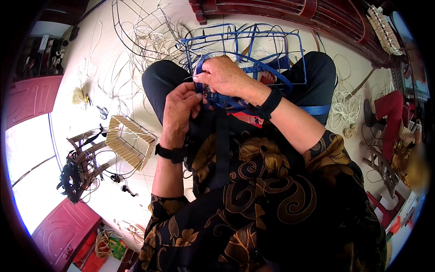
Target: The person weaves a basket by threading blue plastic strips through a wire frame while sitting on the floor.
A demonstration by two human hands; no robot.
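Observation:
A blue wire frame, partly wound with blue flat strap, rests across my lap between my knees. My right hand reaches over its near left part, with thumb and fingers closed on the blue strap, which loops up in front of the fingertips. Just below and to the left, my left hand pinches at the same corner, its fingertips against the strap where it meets the frame. Exactly how the strap passes round the wire there is hidden by my fingers. More loose strap curves across the frame to the right.
Tangled pale cord and a bare dark wire frame lie on the floor beyond my left knee. A finished pale woven basket stands left. Coiled white cord lies right. A dark red wooden bench stands ahead. Another person's red-clad leg shows at right.

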